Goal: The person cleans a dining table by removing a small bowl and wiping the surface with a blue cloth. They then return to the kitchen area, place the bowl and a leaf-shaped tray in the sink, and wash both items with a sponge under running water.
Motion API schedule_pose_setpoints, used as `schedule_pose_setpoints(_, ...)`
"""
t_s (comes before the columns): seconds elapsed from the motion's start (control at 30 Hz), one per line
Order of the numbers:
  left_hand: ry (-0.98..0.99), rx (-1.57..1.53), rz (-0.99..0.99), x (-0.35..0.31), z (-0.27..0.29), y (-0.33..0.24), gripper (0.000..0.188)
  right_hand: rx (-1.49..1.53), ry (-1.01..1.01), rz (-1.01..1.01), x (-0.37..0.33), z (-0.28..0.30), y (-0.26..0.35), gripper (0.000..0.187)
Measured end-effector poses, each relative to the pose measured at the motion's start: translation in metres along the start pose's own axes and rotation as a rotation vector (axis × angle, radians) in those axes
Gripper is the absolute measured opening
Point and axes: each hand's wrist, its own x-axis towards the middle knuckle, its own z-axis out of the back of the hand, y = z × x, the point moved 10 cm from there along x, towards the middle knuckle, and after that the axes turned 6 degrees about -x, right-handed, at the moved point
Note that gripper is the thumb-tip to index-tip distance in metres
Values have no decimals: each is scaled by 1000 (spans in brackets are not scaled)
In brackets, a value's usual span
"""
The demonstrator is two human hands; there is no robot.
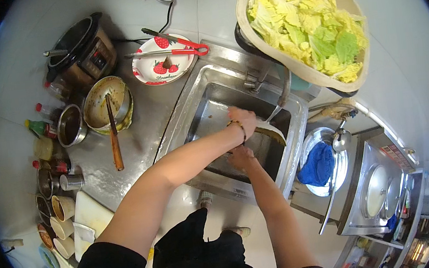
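Both my hands are down in the steel sink. My left hand, with a beaded bracelet at the wrist, reaches across the basin beside a curved, pale-rimmed vessel with a brownish side. Its fingers are curled, and what they grip is hidden. Closer to me, my right hand is closed below the left wrist, near a dark narrow thing I cannot make out. A stream of water falls from the faucet onto the vessel's edge. My hands cover much of the vessel.
A cream basket of cabbage leaves stands behind the sink. Red-handled tongs lie across a strawberry-patterned plate. Left are a pot and a cooker. Right is a metal basin with a blue cloth.
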Motion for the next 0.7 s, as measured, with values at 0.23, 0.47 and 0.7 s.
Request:
schedule_pose_setpoints(0.23, -24, 442, -182, 34, 15, -55, 38, -269, -290, 243, 65, -65, 36, 48)
schedule_pose_setpoints(0.47, -94, 638, -10, 64, -3, -76, 27, 151, -317, 497, 65, -72, 110, 48)
schedule_pose_setpoints(0.7, -146, 448, 72, -16, 30, -31, 27, -141, -324, 411, 51, -73, 92, 45)
